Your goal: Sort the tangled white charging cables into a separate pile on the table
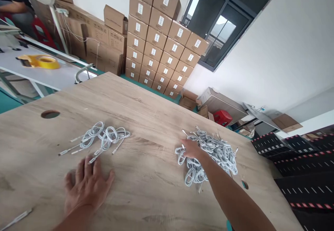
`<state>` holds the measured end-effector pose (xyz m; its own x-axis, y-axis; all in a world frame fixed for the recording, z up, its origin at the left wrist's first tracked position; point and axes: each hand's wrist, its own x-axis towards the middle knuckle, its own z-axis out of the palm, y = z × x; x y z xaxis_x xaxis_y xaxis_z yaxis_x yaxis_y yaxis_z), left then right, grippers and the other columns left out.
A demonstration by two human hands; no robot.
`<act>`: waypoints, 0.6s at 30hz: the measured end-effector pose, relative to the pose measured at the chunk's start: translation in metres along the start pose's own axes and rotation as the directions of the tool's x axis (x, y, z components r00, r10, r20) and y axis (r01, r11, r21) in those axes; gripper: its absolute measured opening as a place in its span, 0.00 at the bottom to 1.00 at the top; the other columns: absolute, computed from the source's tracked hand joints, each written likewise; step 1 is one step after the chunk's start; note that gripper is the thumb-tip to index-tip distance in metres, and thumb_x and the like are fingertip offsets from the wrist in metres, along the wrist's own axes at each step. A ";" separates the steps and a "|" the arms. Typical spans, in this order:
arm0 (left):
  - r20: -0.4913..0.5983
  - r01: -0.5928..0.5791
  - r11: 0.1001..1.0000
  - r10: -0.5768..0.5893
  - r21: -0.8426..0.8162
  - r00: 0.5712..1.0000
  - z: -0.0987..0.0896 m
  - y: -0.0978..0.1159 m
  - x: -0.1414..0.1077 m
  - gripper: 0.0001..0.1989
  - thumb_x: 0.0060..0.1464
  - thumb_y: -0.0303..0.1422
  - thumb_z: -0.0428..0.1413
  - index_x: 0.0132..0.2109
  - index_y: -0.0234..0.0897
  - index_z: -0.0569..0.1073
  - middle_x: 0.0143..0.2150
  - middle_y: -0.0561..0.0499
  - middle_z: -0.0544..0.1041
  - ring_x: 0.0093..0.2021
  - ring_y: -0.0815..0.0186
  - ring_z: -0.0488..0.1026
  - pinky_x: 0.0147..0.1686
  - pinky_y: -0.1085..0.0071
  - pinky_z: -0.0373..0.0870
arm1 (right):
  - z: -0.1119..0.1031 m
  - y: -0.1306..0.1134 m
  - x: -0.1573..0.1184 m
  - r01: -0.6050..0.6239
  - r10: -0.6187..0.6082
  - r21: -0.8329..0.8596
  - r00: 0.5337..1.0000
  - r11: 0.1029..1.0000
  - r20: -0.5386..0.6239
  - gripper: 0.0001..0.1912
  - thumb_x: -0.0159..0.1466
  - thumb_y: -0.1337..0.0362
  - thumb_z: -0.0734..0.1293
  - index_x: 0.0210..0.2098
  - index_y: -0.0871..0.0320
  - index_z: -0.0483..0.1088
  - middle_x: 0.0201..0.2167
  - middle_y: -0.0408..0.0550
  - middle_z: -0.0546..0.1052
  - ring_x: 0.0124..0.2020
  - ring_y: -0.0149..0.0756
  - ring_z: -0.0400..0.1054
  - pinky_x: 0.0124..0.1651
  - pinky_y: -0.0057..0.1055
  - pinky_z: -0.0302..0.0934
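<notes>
My left hand [87,185] lies flat on the wooden table, fingers spread. Just beyond its fingertips rest a few coiled white cables [111,137] with slim connectors, and one connector end reaches the fingers. At the right, my right hand [191,148] is over the left edge of a heaped pile of similar coiled cables [220,154]. Its fingers point left beside a loose loop and a connector; they are blurred and partly hidden, so a grip cannot be made out. Another cable end [19,217] lies at the table's lower left corner.
The table [146,189] has a round hole [50,114] at left. Stacked cartons [159,36] stand behind it. Black slotted trays [308,175] are at right. A yellow tape dispenser [41,61] sits on a side bench. A seated person [15,9] is at upper left.
</notes>
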<state>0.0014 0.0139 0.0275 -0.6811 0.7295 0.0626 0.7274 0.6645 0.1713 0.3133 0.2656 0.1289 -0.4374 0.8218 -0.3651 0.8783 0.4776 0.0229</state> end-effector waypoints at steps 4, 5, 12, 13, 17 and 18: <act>0.017 -0.013 1.000 0.014 -0.010 1.000 0.001 -0.001 0.000 0.40 0.61 0.50 0.36 0.70 0.26 0.62 0.77 0.35 0.54 0.77 0.46 0.46 0.73 0.40 0.43 | 0.026 0.000 -0.001 0.003 -0.003 -0.003 1.000 1.000 0.002 0.22 0.55 0.69 0.73 0.49 0.54 0.78 0.51 0.53 0.80 0.57 0.49 0.72 0.62 0.43 0.56; 0.021 -0.016 1.000 0.016 -0.019 1.000 0.001 -0.001 0.000 0.41 0.61 0.50 0.36 0.70 0.25 0.61 0.77 0.35 0.54 0.77 0.46 0.45 0.73 0.40 0.42 | 0.026 0.001 -0.001 -0.001 0.002 0.044 1.000 0.999 -0.023 0.16 0.57 0.67 0.72 0.46 0.54 0.79 0.50 0.52 0.80 0.56 0.48 0.72 0.62 0.42 0.56; -0.022 -0.014 1.000 0.014 -0.023 1.000 0.005 -0.002 -0.004 0.39 0.63 0.48 0.37 0.71 0.24 0.61 0.77 0.35 0.54 0.77 0.48 0.45 0.74 0.41 0.39 | -0.008 -0.009 0.008 0.055 0.043 0.729 0.993 0.682 -0.114 0.12 0.65 0.59 0.62 0.35 0.57 0.75 0.36 0.47 0.81 0.40 0.37 0.75 0.42 0.29 0.65; -0.020 -0.008 1.000 0.008 -0.009 1.000 0.006 -0.002 -0.005 0.40 0.63 0.48 0.37 0.71 0.24 0.61 0.77 0.36 0.54 0.77 0.48 0.44 0.74 0.42 0.38 | -0.010 -0.022 0.012 0.038 0.041 0.788 0.996 0.615 -0.080 0.11 0.65 0.59 0.62 0.33 0.57 0.74 0.32 0.46 0.81 0.36 0.35 0.74 0.37 0.27 0.63; 0.008 -0.001 0.999 0.001 0.037 1.000 0.006 -0.002 -0.005 0.39 0.63 0.47 0.37 0.72 0.25 0.59 0.78 0.39 0.52 0.77 0.49 0.43 0.74 0.42 0.39 | -0.006 -0.111 0.030 -0.011 0.017 0.940 1.000 0.341 0.005 0.13 0.65 0.56 0.64 0.29 0.57 0.71 0.24 0.44 0.75 0.22 0.29 0.66 0.22 0.24 0.52; 0.018 -0.002 0.999 0.001 0.042 1.000 0.005 -0.002 -0.005 0.39 0.62 0.47 0.37 0.72 0.26 0.59 0.78 0.39 0.52 0.78 0.49 0.43 0.74 0.43 0.39 | -0.004 -0.139 0.034 -0.015 -0.011 0.962 1.000 0.274 0.018 0.15 0.65 0.54 0.65 0.29 0.58 0.71 0.24 0.44 0.74 0.21 0.29 0.65 0.21 0.24 0.51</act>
<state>0.0036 0.0094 0.0220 -0.6790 0.7327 0.0453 0.7312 0.6696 0.1302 0.1759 0.2286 0.1173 -0.4433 0.8108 -0.3821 0.4327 -0.1798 -0.8834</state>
